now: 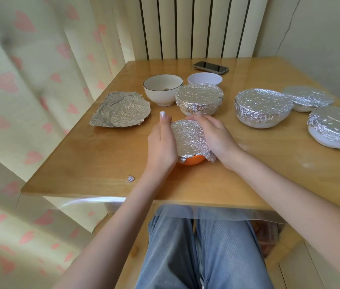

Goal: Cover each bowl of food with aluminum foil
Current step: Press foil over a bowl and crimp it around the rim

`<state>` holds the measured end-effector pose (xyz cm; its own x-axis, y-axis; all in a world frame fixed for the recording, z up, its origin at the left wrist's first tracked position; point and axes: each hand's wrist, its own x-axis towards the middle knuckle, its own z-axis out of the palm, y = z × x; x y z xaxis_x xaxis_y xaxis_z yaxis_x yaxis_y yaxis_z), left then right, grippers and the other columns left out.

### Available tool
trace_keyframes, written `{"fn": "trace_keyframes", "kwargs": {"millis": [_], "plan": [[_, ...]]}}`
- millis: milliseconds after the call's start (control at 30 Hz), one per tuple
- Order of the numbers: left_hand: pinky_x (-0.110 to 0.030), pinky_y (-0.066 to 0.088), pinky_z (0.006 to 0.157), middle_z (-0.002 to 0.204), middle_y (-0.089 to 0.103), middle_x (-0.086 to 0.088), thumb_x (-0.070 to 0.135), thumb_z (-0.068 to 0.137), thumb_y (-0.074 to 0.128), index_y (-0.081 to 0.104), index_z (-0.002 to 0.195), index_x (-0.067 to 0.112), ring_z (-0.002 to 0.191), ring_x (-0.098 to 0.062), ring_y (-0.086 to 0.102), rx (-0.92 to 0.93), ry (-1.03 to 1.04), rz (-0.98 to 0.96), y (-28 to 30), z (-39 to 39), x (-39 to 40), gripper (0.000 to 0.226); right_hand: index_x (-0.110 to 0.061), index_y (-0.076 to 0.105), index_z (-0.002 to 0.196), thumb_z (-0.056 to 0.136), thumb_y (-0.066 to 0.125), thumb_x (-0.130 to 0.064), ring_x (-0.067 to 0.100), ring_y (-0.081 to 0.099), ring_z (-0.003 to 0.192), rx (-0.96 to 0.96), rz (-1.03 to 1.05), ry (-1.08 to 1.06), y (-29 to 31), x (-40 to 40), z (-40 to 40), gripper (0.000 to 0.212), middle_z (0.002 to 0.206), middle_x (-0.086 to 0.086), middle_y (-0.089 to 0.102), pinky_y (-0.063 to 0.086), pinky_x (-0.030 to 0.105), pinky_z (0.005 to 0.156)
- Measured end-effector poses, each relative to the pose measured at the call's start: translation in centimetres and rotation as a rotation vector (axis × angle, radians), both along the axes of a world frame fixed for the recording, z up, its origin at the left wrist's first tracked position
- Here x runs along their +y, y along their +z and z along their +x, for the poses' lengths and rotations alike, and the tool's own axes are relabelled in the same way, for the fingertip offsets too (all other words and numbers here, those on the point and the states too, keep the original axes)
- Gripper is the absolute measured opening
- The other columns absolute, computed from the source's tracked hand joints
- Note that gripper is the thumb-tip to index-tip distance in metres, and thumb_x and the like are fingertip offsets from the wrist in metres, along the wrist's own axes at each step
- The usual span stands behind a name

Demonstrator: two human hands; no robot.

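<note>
While you sit at the wooden surface point(94, 161), both of your hands cup an orange bowl point(191, 160) that stands near its front edge, straight ahead of you. A crinkled foil sheet point(187, 137) lies over the top of the bowl and hangs down its sides; only a strip of orange shows at the bottom. Your left hand point(161, 146) lies against the foil on the bowl's left side, fingers straight and together, thumb raised. Your right hand point(214, 132) curves over the foil on the right side, fingers bent around the far rim and pressing the foil down.

Just behind this bowl stands a foil-covered bowl point(199, 99). To the right, three more white bowls wear foil: a large one point(263, 107), one behind it point(308, 98), and one at the right edge point(336, 127). Two white bowls are uncovered at the back: a black-rimmed bowl point(162, 89) with something small inside, and a plain bowl point(204, 78) partly hidden behind the covered one.

To the left lies a loose, crumpled foil piece point(121, 109), flat on the surface. A small foil scrap point(130, 178) sits near the front left edge. A dark phone point(210, 67) rests at the far side. Your knees in blue jeans point(185, 247) show below the surface.
</note>
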<state>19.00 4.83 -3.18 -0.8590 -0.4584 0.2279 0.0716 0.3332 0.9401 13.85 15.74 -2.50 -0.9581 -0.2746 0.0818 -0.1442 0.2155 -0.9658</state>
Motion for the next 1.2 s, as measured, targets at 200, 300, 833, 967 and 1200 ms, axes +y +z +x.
{"fn": "trace_keyframes", "kwargs": {"millis": [200, 300, 833, 967, 1200], "plan": [[-0.020, 0.007, 0.117, 0.160, 0.022, 0.011, 0.076, 0.081, 0.026, 0.026, 0.153, 0.030, 0.148, -0.001, 0.010, 0.045, -0.355, -0.221, 0.6, 0.7, -4.7, 0.086, -0.019, 0.059, 0.126, 0.102, 0.032, -0.039, 0.007, 0.049, 0.120, 0.010, -0.105, -0.289, 0.7, 1.7, 1.7, 0.041, 0.130, -0.007, 0.057, 0.034, 0.022, 0.098], [-0.028, -0.002, 0.119, 0.163, 0.001, 0.014, 0.076, 0.069, 0.055, 0.015, 0.152, 0.042, 0.147, 0.002, -0.011, -0.090, -0.693, -0.505, 2.3, -0.2, -6.3, 0.098, -0.018, 0.053, 0.131, 0.102, 0.034, -0.034, 0.002, 0.043, 0.106, -0.067, -0.138, -0.330, 0.3, 1.0, 2.7, 0.038, 0.118, -0.011, 0.053, 0.027, 0.016, 0.084], [-0.038, 0.024, 0.115, 0.154, 0.020, 0.009, 0.083, 0.043, 0.045, 0.007, 0.154, 0.039, 0.138, -0.019, 0.020, -0.352, -0.714, -1.054, 2.6, -2.4, -3.8, 0.125, -0.009, 0.055, 0.128, 0.097, 0.040, -0.013, 0.009, 0.050, 0.107, -0.166, -0.248, -0.355, -0.9, -1.3, 2.5, 0.034, 0.120, -0.001, 0.058, 0.037, 0.019, 0.084], [-0.036, 0.021, 0.117, 0.157, 0.020, 0.007, 0.081, 0.044, 0.047, 0.007, 0.156, 0.033, 0.142, -0.020, 0.019, -0.320, -0.692, -1.017, 2.2, -2.4, -3.8, 0.128, -0.004, 0.057, 0.124, 0.098, 0.038, -0.011, 0.012, 0.049, 0.098, -0.163, -0.232, -0.358, -0.8, -1.2, 2.8, 0.033, 0.104, -0.007, 0.050, 0.036, 0.020, 0.080], [-0.040, 0.001, 0.122, 0.161, 0.021, 0.009, 0.075, 0.077, 0.039, 0.019, 0.153, 0.037, 0.148, -0.004, 0.013, -0.031, -0.528, -0.584, 3.0, -1.8, -5.6, 0.088, -0.012, 0.049, 0.133, 0.102, 0.038, -0.019, 0.008, 0.055, 0.111, -0.185, -0.299, -0.453, 0.5, 1.6, 3.3, 0.034, 0.135, 0.005, 0.052, 0.038, 0.018, 0.088]]}}
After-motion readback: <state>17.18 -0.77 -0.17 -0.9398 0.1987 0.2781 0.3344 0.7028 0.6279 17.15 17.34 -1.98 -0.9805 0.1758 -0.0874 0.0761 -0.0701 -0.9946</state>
